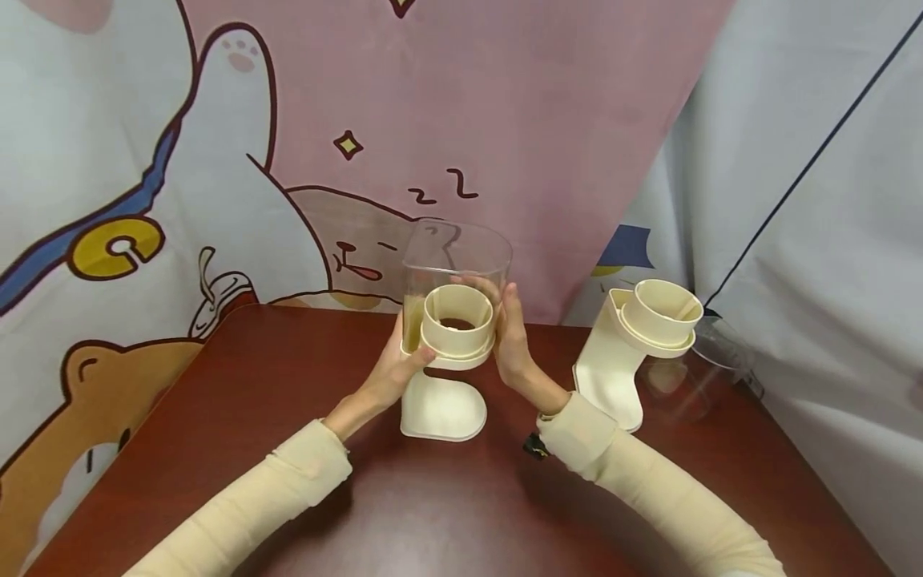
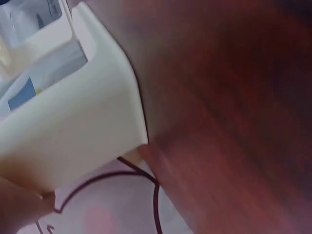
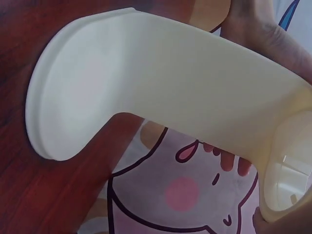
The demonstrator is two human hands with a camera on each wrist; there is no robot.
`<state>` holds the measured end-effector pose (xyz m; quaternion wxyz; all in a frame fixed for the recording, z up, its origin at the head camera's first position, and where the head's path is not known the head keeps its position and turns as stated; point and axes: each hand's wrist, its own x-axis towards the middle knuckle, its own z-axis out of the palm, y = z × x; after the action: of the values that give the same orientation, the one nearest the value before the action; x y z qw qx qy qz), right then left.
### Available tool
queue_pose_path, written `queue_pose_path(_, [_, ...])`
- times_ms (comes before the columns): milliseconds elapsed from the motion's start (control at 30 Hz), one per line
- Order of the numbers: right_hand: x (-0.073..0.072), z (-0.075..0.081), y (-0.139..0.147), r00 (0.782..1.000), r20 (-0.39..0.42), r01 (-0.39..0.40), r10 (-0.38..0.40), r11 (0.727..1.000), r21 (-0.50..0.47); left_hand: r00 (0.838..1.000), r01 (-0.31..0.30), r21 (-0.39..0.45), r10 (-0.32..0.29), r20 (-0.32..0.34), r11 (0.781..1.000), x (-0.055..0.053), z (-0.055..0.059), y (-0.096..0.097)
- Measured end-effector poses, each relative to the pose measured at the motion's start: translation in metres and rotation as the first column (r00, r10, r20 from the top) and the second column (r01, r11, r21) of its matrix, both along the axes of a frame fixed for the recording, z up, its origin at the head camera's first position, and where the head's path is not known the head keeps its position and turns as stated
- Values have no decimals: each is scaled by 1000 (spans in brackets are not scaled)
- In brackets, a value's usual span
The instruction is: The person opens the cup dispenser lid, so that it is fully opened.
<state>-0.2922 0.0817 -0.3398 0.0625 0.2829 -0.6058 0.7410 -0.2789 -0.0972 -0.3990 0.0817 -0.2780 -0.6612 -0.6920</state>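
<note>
A cream plastic stand with a round collar on its upper ledge stands at the table's middle. Around the collar rises a clear plastic tank, D-shaped and open on top. My left hand grips the stand's upper part, thumb on the ledge by the collar. Curled around the tank's right side is my right hand, fingers reaching up and behind it. The right wrist view shows the stand's curved foot on the table and fingertips behind its post. The stand fills the left wrist view's upper left.
To the right stands a second cream stand with its own collar. Another clear tank lies behind it near the table's right edge. A small dark object sits by the right sleeve. Printed curtains hang behind the brown table.
</note>
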Motion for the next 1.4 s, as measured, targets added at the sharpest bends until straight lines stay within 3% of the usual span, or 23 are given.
queue_pose_path(100, [5, -3, 3, 1000, 9, 26, -25, 1000, -12, 995, -59, 44, 62, -73, 997, 8, -3, 13])
queue_pose_path(233, [15, -5, 6, 998, 11, 60, -60, 998, -36, 973, -170, 70, 179, -148, 983, 25, -5, 29])
queue_pose_path(400, [29, -5, 10, 994, -4, 107, -108, 992, -73, 964, -200, 108, 215, -156, 974, 44, -5, 42])
queue_pose_path(600, [52, -6, 21, 991, -31, 125, -130, 983, -131, 976, -164, 116, 178, -123, 980, 65, -5, 53])
queue_pose_path(767, [76, -8, 31, 995, -97, 17, -32, 989, -149, 985, -122, 122, 135, -111, 985, 90, -7, 61])
queue_pose_path(933, [100, -7, 41, 989, -125, -99, 76, 977, -187, 989, -48, 136, 66, -130, 990, 112, -7, 66])
queue_pose_path(1133, [123, -4, 50, 984, -138, -131, 110, 978, -159, 996, -14, 44, 18, -85, 999, 136, -5, 63])
queue_pose_path(1200, [127, -4, 53, 984, -141, -129, 109, 981, -144, 998, 4, -31, -6, -67, 1000, 139, -4, 58])
queue_pose_path(1300, [127, -3, 57, 976, -157, -172, 154, 979, -113, 991, 43, -127, -58, -122, 991, 133, 0, 49])
queue_pose_path(1400, [124, 3, 63, 952, -227, -228, 204, 970, -86, 978, 86, -204, -122, -169, 975, 125, 4, 42])
